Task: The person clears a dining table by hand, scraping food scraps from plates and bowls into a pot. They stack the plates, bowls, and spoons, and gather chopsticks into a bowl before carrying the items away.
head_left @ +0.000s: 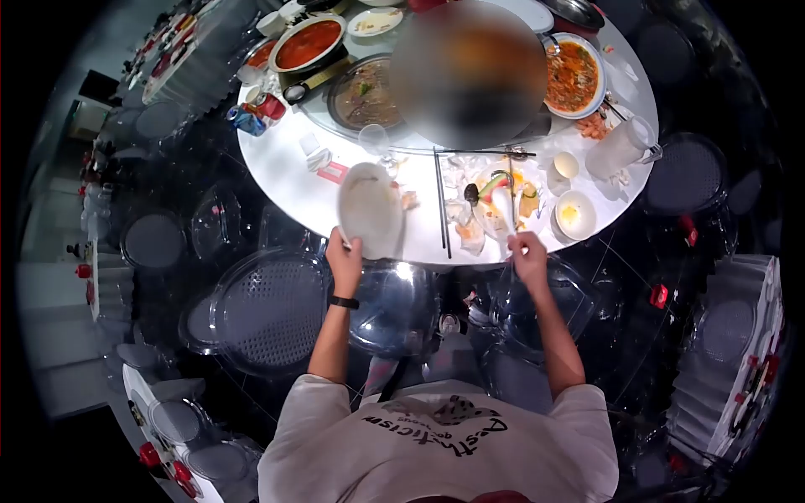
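My left hand [345, 254], with a dark band on its wrist, grips the near edge of a white oval dish [370, 210], tilted over the table's front edge. My right hand [526, 250] is closed around the handle of a white spoon [504, 207]. The spoon's bowl lies over a plate of food scraps [486, 215] with a melon rind [493, 186]. Crumpled tissues [470, 237] lie left of that plate. Two long dark chopsticks [443, 205] stand between the dish and the scraps. Right of my right hand is a white bowl [575, 215] with yellow residue.
A white cup [564, 167] and a clear pitcher [621, 148] stand at the right. Bowls of red food [573, 77] [309, 44] sit farther back. A blurred patch hides the table's back middle. Clear chairs [394, 310] stand along the front edge.
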`<action>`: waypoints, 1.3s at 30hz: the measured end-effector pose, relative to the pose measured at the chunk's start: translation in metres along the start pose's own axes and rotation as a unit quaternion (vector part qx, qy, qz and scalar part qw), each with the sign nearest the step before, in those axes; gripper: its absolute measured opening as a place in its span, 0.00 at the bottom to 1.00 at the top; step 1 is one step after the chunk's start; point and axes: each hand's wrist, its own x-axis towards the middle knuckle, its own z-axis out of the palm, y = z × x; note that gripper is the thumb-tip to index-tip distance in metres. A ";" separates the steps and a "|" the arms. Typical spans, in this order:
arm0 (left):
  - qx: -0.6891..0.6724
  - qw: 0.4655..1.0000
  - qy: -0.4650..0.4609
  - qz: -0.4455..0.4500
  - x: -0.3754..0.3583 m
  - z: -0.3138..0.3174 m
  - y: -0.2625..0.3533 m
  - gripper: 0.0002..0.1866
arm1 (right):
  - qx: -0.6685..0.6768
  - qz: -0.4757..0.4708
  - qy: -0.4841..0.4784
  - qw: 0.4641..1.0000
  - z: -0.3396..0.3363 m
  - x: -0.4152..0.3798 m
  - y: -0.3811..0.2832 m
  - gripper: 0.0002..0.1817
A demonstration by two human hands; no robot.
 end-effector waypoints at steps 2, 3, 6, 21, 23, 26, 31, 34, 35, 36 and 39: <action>-0.199 0.965 0.051 -0.163 -0.014 -0.007 -0.037 0.17 | 0.054 -0.017 -0.040 0.998 0.034 -0.025 0.002 0.08; -0.283 0.931 0.074 -0.216 -0.020 -0.011 -0.052 0.18 | 0.063 -0.016 -0.066 0.996 0.060 -0.037 0.002 0.09; -0.385 0.877 0.104 -0.267 -0.017 -0.010 -0.097 0.19 | -0.056 -0.027 -0.106 0.992 0.125 -0.035 0.006 0.10; -0.367 0.860 -0.009 -0.354 -0.013 -0.012 -0.124 0.13 | -0.213 0.043 -0.181 0.959 0.335 -0.017 -0.004 0.19; -0.348 0.877 -0.034 -0.329 -0.018 -0.014 -0.109 0.12 | -0.270 0.012 -0.157 0.950 0.335 -0.015 -0.013 0.23; -0.293 0.920 -0.049 -0.254 -0.023 -0.011 -0.096 0.09 | -0.226 0.032 -0.098 0.969 0.290 -0.012 -0.038 0.22; -0.178 0.964 -0.160 -0.115 -0.023 0.004 -0.051 0.08 | -0.315 0.101 0.232 0.915 0.119 0.005 -0.003 0.14; -0.151 0.967 -0.199 -0.056 -0.026 0.044 -0.034 0.07 | -0.161 0.231 0.316 0.906 0.048 0.010 0.040 0.13; -0.144 0.968 -0.204 -0.039 -0.024 0.058 -0.028 0.07 | -0.038 0.257 0.308 0.915 0.037 0.015 0.053 0.13; -0.137 0.968 -0.209 -0.015 -0.019 0.074 -0.018 0.07 | 0.049 0.270 0.290 0.917 0.031 0.019 0.065 0.12; -0.084 0.966 -0.217 0.111 -0.004 0.129 0.019 0.06 | 0.148 0.298 0.199 0.922 0.009 0.026 0.101 0.09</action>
